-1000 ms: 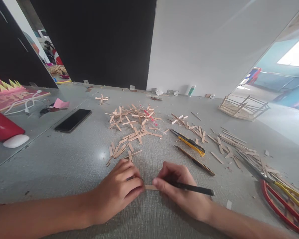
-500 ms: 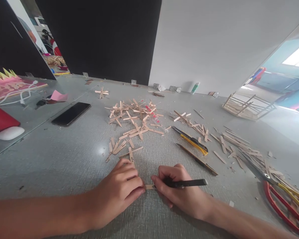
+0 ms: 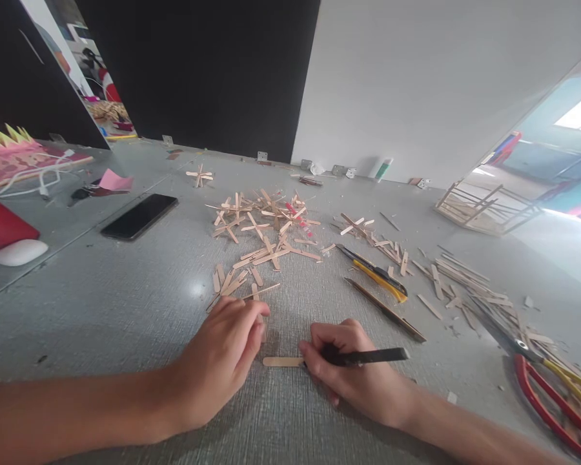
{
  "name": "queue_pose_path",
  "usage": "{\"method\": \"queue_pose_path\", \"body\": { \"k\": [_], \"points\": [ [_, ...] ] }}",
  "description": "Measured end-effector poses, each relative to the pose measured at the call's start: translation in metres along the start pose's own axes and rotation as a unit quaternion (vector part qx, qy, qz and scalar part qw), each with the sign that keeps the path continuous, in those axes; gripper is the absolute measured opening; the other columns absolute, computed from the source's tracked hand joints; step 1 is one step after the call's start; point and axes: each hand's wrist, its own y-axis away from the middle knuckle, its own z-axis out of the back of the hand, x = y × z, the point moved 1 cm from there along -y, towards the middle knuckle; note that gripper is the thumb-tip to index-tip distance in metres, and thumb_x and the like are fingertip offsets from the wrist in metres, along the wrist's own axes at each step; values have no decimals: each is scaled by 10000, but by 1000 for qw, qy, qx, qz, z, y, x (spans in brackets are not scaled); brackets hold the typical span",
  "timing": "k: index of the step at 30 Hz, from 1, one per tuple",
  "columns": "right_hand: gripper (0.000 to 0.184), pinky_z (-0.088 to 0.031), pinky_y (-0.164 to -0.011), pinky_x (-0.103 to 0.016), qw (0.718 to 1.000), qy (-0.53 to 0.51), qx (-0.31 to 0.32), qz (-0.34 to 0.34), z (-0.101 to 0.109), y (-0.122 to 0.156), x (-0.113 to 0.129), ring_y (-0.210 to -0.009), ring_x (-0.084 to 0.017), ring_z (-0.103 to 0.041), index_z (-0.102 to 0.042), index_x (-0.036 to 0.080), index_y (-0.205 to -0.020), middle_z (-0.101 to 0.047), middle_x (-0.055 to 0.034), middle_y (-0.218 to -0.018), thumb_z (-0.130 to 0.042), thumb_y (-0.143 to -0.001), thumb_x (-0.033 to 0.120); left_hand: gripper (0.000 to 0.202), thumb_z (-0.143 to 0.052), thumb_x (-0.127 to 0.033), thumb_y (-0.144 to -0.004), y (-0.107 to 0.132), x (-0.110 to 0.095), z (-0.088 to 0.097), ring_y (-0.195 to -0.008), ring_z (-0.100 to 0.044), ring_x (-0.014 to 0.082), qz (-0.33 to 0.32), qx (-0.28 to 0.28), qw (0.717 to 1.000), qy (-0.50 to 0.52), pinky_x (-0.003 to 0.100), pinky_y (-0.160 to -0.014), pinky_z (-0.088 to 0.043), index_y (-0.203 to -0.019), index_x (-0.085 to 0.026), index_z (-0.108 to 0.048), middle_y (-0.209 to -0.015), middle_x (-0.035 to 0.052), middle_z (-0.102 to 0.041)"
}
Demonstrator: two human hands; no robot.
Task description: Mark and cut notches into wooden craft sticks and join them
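In front of me a rounded popsicle stick lies flat on the grey table, its right end hidden by my right hand. My right hand is closed around a slim black pen-shaped tool. The tool's tip is hidden by the fingers, so its exact kind does not show. Just left of the stick, apart from it, is my left hand. Its fingers are bent, with thumb and index slightly apart and nothing visible between them. Loose stick pieces lie just beyond it.
Star-shaped popsicle-stick assemblies are heaped mid-table. A yellow-black utility knife and a dark narrow strip lie to the right, with red-yellow-handled scissors farther over. A phone rests on the left. Upright panels stand behind.
My left hand has let go of the stick and drawn back to the left, baring its rounded left end. My right hand stays at the other end with the black tool.
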Motion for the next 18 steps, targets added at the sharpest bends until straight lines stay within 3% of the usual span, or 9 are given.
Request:
{"method": "queue_pose_path", "body": {
  "k": [4, 8, 18],
  "points": [
    [415, -309, -384, -203, 1000, -6, 0, 0, -1, -1, 1, -325, -81, -444, -406, 240, -610, -439, 62, -406, -568, -971, 369, 279, -378, 2, -1023, -2, -3, 1, -842, -494, 195, -87, 67, 994, 21, 339, -816, -385, -986, -174, -592, -885, 21, -579],
    [407, -308, -381, -203, 1000, -7, -5, 6, 0, -2, 1, -327, -80, -443, -419, 238, -613, -446, 59, -408, -563, -973, 364, 339, -392, 23, -1022, -2, -6, 2, -861, -481, 200, -147, 88, 985, 32, 339, -843, -385, -1063, -178, -662, -924, 34, -584],
    [392, -285, -351, -184, 1000, -20, -8, 15, -1, -2, -2, -316, -76, -458, -425, 233, -615, -426, 71, -413, -573, -963, 333, 334, -429, 41, -1007, -2, -4, 1, -866, -478, 205, -150, 75, 985, 39, 336, -825, -382, -1056, -163, -690, -921, 42, -595]
  ]
}}
